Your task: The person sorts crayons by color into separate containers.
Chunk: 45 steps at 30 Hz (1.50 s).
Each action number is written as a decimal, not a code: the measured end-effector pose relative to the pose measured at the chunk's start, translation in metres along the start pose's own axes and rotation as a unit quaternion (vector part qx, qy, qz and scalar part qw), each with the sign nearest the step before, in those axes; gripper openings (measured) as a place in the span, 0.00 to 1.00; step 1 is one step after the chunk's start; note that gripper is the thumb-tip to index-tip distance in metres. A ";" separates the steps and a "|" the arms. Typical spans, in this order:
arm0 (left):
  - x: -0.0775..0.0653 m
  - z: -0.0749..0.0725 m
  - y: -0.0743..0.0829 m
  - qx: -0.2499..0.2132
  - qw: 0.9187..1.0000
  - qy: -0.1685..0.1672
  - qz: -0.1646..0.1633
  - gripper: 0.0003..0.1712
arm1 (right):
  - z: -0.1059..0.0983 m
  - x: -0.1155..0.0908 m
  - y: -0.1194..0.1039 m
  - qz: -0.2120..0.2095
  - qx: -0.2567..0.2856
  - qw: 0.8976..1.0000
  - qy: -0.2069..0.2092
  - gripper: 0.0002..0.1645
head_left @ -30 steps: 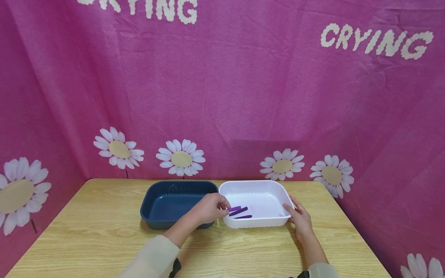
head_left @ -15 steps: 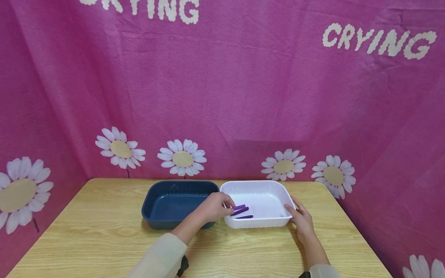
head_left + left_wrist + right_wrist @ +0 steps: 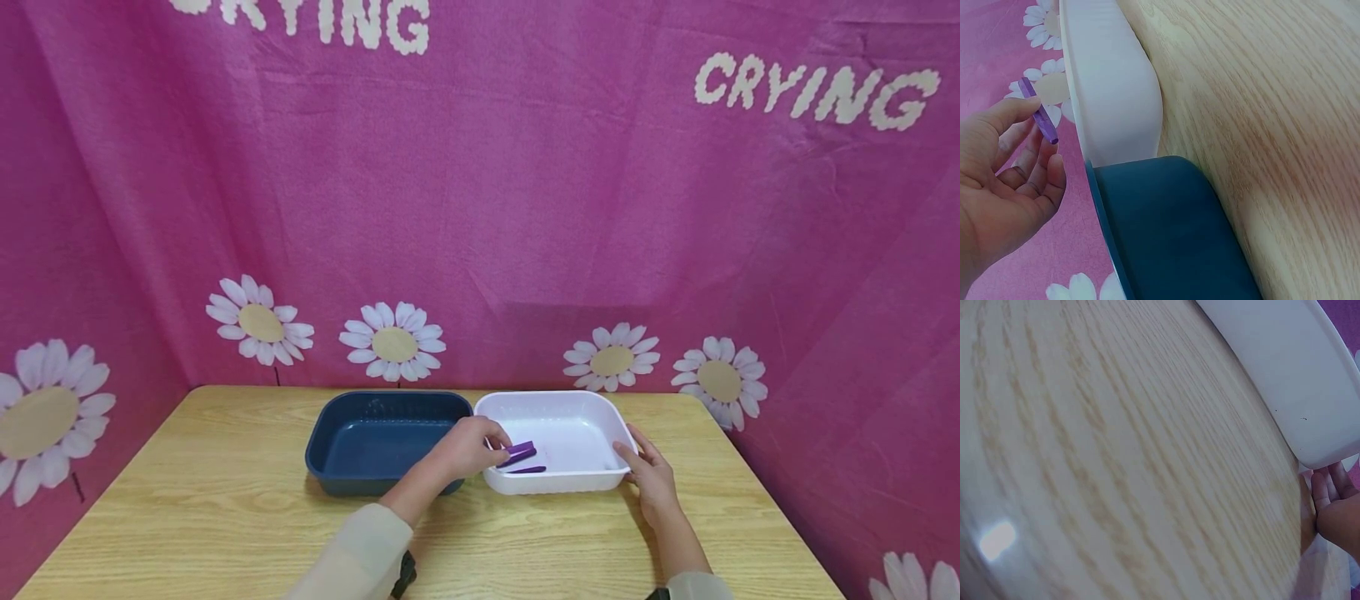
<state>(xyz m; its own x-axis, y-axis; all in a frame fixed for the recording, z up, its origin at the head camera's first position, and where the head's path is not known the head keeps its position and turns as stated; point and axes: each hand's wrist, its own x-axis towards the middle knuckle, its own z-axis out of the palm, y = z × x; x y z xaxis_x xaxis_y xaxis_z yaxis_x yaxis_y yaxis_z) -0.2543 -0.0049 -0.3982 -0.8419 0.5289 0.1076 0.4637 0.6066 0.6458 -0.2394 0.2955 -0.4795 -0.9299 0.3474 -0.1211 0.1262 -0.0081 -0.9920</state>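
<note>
My left hand (image 3: 467,447) reaches over the near left part of a white plastic tray (image 3: 570,482). In the left wrist view its thumb and fingers pinch a short purple stick (image 3: 1039,112), straight-edged and crayon-like, raised near the rim's height. Two darker purple sticks, one (image 3: 519,458) beside the fingertips and a thinner one (image 3: 529,470) closer to the front wall, lie inside the tray. At the tray's right end, my right hand (image 3: 651,479) grips the rim, thumb over the edge and fingers along the outside; the right wrist view shows those fingers (image 3: 1332,481) at the tray's corner.
A dark blue tray (image 3: 360,486) of similar shape stands to the left, its end against the white one. Both are on a wooden table (image 3: 225,517). Behind hangs a pink cloth (image 3: 510,208) printed with daisies and lettering.
My left hand has moved slightly right, further over the white tray, with the purple stick in its fingers. The right hand has stayed at the rim.
</note>
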 end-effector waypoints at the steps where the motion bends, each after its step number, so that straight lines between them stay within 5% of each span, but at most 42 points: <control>1: 0.001 0.001 0.000 0.001 1.000 0.001 0.001 0.07 | 0.000 0.000 0.000 0.000 0.001 1.000 0.001 0.39; 34: 0.019 0.022 0.003 -0.017 1.000 0.005 0.009 0.06 | 0.000 -0.002 -0.003 0.003 -0.005 1.000 0.007 0.39; 45: 0.029 0.034 0.005 -0.004 1.000 -0.001 -0.026 0.05 | 0.000 -0.003 -0.002 -0.001 0.002 1.000 0.003 0.39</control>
<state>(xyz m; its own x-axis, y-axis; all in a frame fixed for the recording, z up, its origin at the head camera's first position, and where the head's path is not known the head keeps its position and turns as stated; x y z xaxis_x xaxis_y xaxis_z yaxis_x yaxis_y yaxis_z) -0.2666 0.0334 -0.4173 -0.8645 0.4975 0.0724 0.4168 0.6287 0.6565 -0.2373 0.2945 -0.4772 -0.9279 0.3534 -0.1189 0.1232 -0.0102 -0.9923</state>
